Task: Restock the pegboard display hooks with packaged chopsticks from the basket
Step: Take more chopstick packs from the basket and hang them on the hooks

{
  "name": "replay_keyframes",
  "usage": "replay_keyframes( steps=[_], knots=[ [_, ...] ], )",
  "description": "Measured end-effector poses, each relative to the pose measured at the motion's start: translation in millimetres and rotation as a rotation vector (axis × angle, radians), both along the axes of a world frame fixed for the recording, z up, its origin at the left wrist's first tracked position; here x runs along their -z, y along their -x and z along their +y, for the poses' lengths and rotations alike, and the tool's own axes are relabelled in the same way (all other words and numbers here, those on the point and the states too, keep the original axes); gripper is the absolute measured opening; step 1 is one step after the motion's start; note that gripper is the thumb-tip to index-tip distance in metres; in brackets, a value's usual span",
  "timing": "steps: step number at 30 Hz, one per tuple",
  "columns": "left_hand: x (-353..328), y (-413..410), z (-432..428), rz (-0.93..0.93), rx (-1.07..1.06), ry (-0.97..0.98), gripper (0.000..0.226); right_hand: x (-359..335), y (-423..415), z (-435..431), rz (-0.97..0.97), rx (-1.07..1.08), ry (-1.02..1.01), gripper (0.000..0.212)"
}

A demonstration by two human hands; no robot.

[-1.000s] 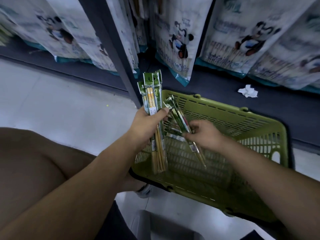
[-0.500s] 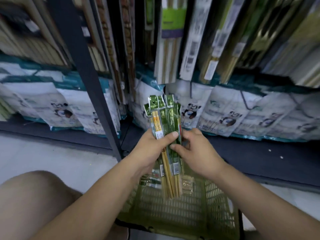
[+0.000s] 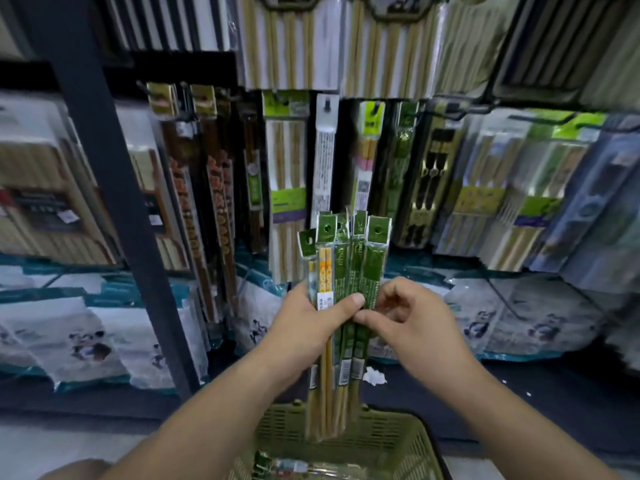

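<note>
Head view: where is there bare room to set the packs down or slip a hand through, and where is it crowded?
Bare: the dark ledge between the panda bags and the basket, right of a paper scrap; also the pale floor left of the post. Crowded: the hanging packs sit edge to edge; no gap shows for a hand.

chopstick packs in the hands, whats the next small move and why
Probably slide the rightmost pack up and out of the bundle. The right hand pinches its edge, the left hand holds the rest fanned upright, and the hang holes face up below the display hooks, so one pack looks ready to be freed for hanging.
</note>
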State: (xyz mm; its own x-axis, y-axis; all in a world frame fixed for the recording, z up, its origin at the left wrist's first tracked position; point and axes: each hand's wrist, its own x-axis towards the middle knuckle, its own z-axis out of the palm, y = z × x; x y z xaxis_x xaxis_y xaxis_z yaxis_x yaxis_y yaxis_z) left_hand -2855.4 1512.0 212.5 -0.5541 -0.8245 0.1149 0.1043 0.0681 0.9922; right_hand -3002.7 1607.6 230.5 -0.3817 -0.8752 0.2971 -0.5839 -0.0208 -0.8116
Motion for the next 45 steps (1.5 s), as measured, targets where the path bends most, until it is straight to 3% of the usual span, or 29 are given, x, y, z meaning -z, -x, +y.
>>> replay_keyframes(
  steps=[9, 19, 24, 30, 38, 45],
  knots=[
    [-41.5, 34.2, -26.1, 0.031, -0.034, 0.147, 0.026, -46.7, 21.2, -6.5, 0.040, 0.010, 0.095, 0.016],
    [-55.7, 46.9, -45.7, 0.081, -0.005, 0.137, 0.037, -72.2, 30.8, -21.2, -0.201, -0.042, 0.184, 0.022],
    [-62.3, 52.5, -49.4, 0.120, -0.013, 0.124, 0.039, -79.6, 34.0, -27.1, -0.225, -0.029, 0.197, 0.016],
    [-62.9, 58.7, -48.2, 0.108, -0.014, 0.154, 0.036, -103.1, 36.7, -43.9, -0.208, 0.063, 0.367, 0.007],
    [-66.9, 57.4, -48.2, 0.098, -0.089, 0.190, 0.038, -120.8, 44.6, -65.2, -0.130, 0.135, 0.388, 0.027],
    [-70.1, 50.9, -55.3, 0.137, -0.091, 0.159, 0.029, -143.0, 62.1, -81.9, -0.122, 0.209, 0.383, 0.029]
  ],
)
